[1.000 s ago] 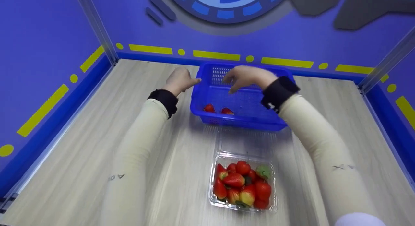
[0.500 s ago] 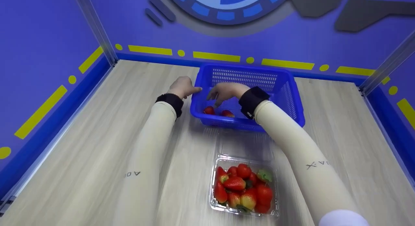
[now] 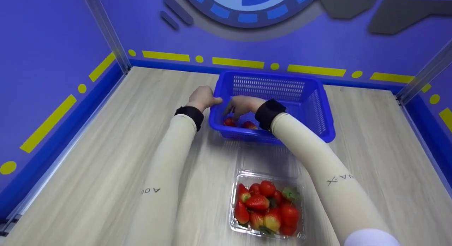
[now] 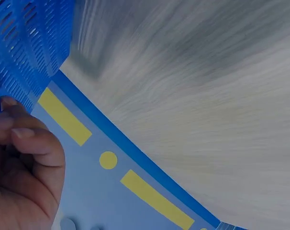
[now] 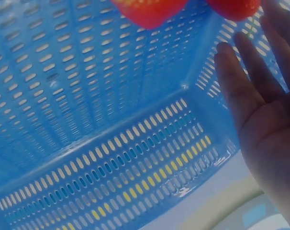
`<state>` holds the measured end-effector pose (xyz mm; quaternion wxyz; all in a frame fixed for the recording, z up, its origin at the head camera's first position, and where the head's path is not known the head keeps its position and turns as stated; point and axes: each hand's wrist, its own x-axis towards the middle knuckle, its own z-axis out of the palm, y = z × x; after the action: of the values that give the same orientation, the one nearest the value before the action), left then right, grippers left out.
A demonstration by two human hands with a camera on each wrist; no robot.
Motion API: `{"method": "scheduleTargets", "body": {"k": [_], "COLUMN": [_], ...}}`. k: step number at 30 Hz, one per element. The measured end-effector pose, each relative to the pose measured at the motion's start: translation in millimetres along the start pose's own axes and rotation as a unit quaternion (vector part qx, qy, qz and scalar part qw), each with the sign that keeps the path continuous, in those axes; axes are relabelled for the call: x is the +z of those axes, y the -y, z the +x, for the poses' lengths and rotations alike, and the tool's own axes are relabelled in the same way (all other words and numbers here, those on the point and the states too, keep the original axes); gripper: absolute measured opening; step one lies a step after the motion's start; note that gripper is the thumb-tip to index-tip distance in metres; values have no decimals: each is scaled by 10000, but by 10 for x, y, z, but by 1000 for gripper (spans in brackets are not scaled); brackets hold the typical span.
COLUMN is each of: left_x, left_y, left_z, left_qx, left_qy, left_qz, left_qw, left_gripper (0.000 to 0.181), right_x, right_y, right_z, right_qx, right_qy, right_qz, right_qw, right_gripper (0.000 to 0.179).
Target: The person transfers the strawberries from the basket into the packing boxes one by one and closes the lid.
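Note:
A blue perforated plastic basket stands at the back of the table. My left hand grips its left rim, thumb over the top; in the left wrist view the hand's curled fingers show against the basket's outer side. Inside the basket, two strawberries lie near the front left corner: one on the left, another to its right. Reaching down inside, my right hand has its fingertips right at the left strawberry. From the right wrist, the fingers look loosely extended beside a strawberry.
Nearer to me, a clear plastic box full of strawberries sits open, its lid folded back toward the basket. Blue printed walls enclose the wooden table at the back and both sides.
My right hand has come down and left from above the basket's middle to the left strawberry. The left hand has shifted slightly right and down, onto the basket's rim.

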<state>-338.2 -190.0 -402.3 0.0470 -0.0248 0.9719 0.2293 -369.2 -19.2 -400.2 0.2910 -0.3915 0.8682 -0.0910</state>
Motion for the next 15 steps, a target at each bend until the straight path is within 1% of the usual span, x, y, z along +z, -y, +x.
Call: {"method": "scheduleTargets", "body": {"k": [4, 8, 10, 15], "left_x": [-11, 11, 9, 1], "left_y": [-16, -17, -26, -63], "left_z": [15, 10, -8, -48], "left_qx": [-22, -49, -86, -204], "left_qy": [-120, -178, -168, -233], "left_qz": [86, 130, 162, 405], "left_qw": [9999, 9997, 9997, 9987], "left_gripper": [44, 47, 48, 46], "right_x": [14, 46, 59, 79], "right_y": [-11, -38, -54, -88], "right_z": [17, 20, 31, 88], "right_qx": [-109, 138, 161, -156], "right_qy": [-1, 127, 186, 221], "right_qz": [-99, 212, 266, -36], "right_qw": [9999, 9996, 9993, 9996], "right_gripper": [43, 42, 41, 28]}}
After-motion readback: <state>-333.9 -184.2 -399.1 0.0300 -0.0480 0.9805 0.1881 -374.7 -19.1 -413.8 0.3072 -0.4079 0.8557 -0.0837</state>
